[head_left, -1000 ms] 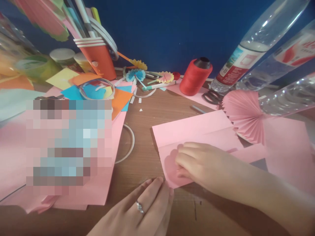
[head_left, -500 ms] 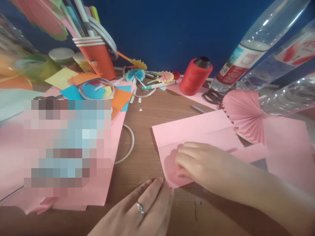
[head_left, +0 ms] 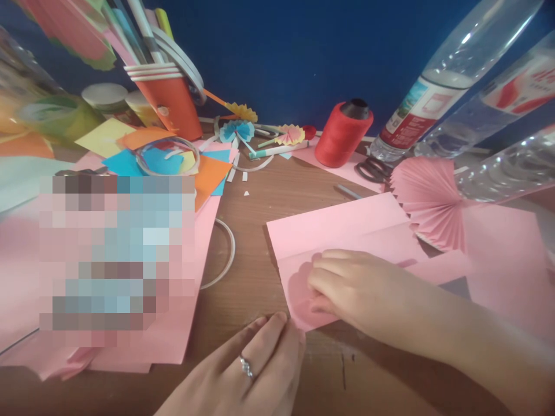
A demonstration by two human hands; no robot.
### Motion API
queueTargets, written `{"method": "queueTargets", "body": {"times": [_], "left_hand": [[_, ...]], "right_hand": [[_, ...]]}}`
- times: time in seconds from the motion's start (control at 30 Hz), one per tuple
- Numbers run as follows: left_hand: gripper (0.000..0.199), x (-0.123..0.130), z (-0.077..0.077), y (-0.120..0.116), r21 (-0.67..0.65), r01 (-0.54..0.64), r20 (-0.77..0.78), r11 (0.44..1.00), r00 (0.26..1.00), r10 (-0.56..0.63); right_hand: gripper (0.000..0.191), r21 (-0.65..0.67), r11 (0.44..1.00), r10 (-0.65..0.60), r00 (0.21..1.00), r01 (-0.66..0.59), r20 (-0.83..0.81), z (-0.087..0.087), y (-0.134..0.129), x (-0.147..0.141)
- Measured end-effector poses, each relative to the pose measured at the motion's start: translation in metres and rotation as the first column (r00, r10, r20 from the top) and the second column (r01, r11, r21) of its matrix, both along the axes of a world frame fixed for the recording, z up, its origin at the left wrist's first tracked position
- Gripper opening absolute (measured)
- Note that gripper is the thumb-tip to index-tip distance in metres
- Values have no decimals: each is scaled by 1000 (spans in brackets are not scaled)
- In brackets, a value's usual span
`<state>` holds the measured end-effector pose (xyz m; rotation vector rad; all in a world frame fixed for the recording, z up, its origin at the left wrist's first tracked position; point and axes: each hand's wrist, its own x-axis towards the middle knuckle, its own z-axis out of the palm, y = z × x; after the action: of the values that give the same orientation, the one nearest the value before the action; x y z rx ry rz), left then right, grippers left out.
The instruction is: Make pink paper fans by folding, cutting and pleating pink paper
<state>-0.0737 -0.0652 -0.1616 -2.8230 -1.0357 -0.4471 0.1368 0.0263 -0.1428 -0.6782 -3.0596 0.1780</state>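
Note:
A pink sheet of paper (head_left: 333, 225) with crosswise fold lines lies on the table in front of me. My right hand (head_left: 347, 286) rests on its near part with fingers bent inward and pressed to the paper, casting a shadow to the left. My left hand (head_left: 260, 364), wearing a ring, lies at the sheet's near left corner. Its fingers are stretched out side by side, the tips on the table and by the paper's edge; the thumb is hidden. A pleated pink paper fan (head_left: 433, 202) stands beyond my right wrist.
Upright plastic bottles (head_left: 403, 115) stand at the right rear, near black-handled scissors (head_left: 370, 170) and a red thread spool (head_left: 344, 136). An orange cup (head_left: 171, 104) holds pens. Pink sheets (head_left: 191, 306) lie left, partly pixelated, beside a white ring-shaped strip (head_left: 232, 248).
The view has shifted very slightly. Both hands and the pink sheet stay in practically the same places.

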Motion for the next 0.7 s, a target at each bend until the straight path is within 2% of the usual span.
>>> {"method": "queueTargets", "body": {"times": [0.27, 0.47, 0.57, 0.63, 0.7], "left_hand": [[30, 0, -1, -1, 12, -29, -13, 999, 999, 29], [30, -2, -2, 2, 64, -1, -4, 998, 1000, 2], [30, -5, -5, 2, 73, -38, 21, 997, 999, 36], [30, -7, -6, 2, 70, -49, 39, 996, 998, 47], [29, -7, -7, 2, 67, -43, 48, 997, 998, 40]], "right_hand": [[17, -12, 1000, -6, 999, 6, -36, -6, -1, 2], [18, -110, 993, -45, 997, 38, -58, -5, -1, -2], [16, -120, 991, -55, 998, 53, -19, -4, -4, -10], [13, -139, 985, -104, 994, 100, -21, -4, -7, -14], [12, -195, 956, -229, 973, 219, -26, -3, -8, -14]]}}
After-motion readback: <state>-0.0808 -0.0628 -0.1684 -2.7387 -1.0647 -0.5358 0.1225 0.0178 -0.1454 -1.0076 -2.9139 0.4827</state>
